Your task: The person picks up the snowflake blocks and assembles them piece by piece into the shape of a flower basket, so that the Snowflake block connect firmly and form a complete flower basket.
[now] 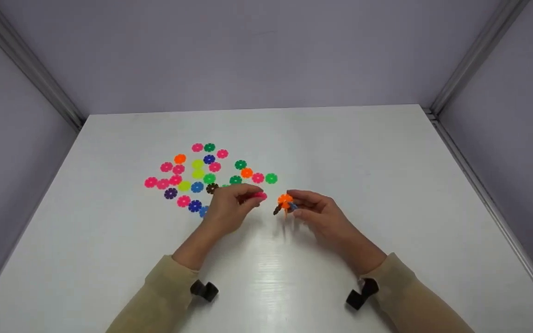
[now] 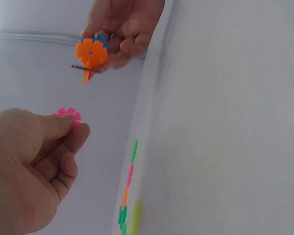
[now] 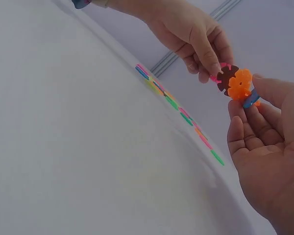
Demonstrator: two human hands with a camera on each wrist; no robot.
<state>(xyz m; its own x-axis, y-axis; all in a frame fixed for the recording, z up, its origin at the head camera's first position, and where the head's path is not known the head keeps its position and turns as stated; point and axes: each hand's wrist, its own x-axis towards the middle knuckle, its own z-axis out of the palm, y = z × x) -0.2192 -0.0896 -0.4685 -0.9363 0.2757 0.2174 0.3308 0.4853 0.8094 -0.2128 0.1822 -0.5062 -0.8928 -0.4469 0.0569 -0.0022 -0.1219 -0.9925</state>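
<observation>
My left hand [image 1: 230, 206] pinches a pink notched plastic disc [image 2: 67, 116] between thumb and fingers, above the white table. Just to its right, my right hand [image 1: 324, 215] holds a small cluster of interlocking discs by a blue disc [image 3: 252, 99]. In that cluster an orange disc [image 1: 285, 200] faces up, with a brown disc [image 3: 227, 80] slotted in at its side and another orange piece [image 2: 86, 76] pointing down. A narrow gap lies between the pink disc and the cluster in the head view.
Many loose flower-shaped discs, pink, green, yellow, blue and orange, lie flat left of centre on the white table [image 1: 387, 185]. Nearest the hands is a green disc [image 1: 271, 178]. The left hand hides some of them. Grey walls [image 1: 257, 60] enclose the table's back and sides.
</observation>
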